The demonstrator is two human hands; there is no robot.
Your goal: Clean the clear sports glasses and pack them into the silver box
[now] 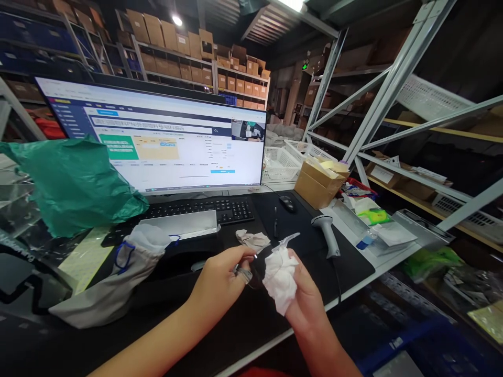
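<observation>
My right hand (308, 285) is closed around a crumpled white tissue (281, 277). A thin clear plastic strip (288, 241) sticks out above the tissue. My left hand (218, 277) pinches a small clear, shiny piece (244, 273) between thumb and fingers; its kind cannot be made out, and a dark shape beside it is blurred. Just beyond both hands, another crumpled tissue (253, 239) lies on the black desk mat. To the left of my left hand is a grey cloth pouch (113, 283) with a blue drawstring.
A monitor (176, 152) stands behind a black keyboard (236, 209), with a silver box (184, 225) in front. At left hangs a green plastic bag (78, 183). A mouse (287, 203), a barcode scanner (328, 235) and a cardboard box (320, 183) are to the right, near metal shelving.
</observation>
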